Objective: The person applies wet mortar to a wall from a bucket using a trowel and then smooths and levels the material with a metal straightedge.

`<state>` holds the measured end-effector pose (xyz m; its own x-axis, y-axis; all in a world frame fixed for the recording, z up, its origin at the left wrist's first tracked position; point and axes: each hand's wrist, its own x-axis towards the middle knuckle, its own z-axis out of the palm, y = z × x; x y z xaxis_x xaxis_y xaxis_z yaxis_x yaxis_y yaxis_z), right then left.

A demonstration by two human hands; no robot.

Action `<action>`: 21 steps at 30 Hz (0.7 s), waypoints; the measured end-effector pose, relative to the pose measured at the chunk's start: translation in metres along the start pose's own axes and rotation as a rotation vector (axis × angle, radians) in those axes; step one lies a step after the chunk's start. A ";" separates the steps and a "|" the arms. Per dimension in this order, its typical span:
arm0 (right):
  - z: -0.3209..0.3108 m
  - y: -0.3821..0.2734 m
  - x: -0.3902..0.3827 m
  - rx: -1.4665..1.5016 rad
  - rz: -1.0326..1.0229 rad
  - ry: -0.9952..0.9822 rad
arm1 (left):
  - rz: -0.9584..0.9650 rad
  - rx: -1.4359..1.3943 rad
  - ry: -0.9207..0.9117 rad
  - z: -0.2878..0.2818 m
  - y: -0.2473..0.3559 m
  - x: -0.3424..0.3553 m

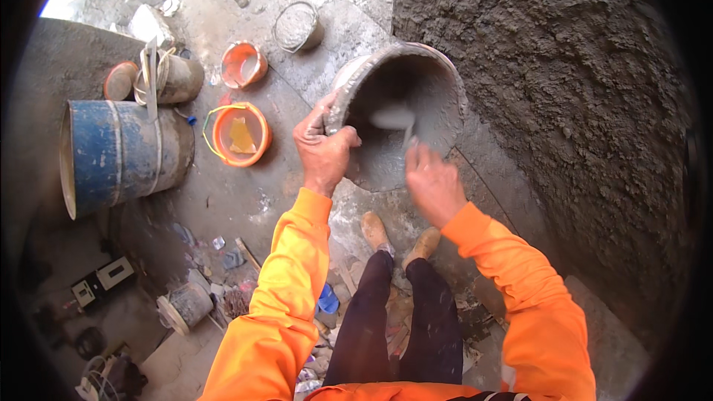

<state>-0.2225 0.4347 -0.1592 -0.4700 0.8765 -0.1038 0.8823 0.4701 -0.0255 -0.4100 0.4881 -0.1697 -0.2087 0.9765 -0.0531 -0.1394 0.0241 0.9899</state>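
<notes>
A large mortar-caked bucket (454, 93) stands tilted before me, its mouth turned toward me and wet grey mortar smeared inside. My left hand (324, 145) is closed over its left rim, thumb on the inner side. In my right hand (434, 180), at the lower right of the mouth, the fingers are wrapped round the handle of a trowel (394, 116). Motion blurs the trowel's pale blade, which reaches into the bucket. Some of the bucket's inside is too dark to make out.
Left of the bucket are an orange pail (264, 137) with water and a yellow sponge-like piece, a smaller orange pail (243, 64) and a grey bucket (298, 27). A blue drum (130, 150) lies farther left. Rough wet plaster covers the wall (579, 82) at right. Rubble surrounds my feet.
</notes>
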 end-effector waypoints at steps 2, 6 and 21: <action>-0.009 -0.007 -0.010 -0.009 -0.090 -0.088 | 0.064 0.056 0.002 -0.006 0.015 0.003; -0.035 0.019 -0.003 0.076 0.132 0.088 | 0.101 0.112 -0.012 0.013 0.036 -0.005; -0.092 0.112 -0.083 1.157 0.393 -0.355 | 0.703 0.447 -0.404 0.095 0.120 -0.065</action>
<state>-0.0877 0.4243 -0.0619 -0.2980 0.7760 -0.5559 0.5521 -0.3350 -0.7635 -0.3213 0.4480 -0.0351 0.2617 0.7964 0.5452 0.2955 -0.6039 0.7403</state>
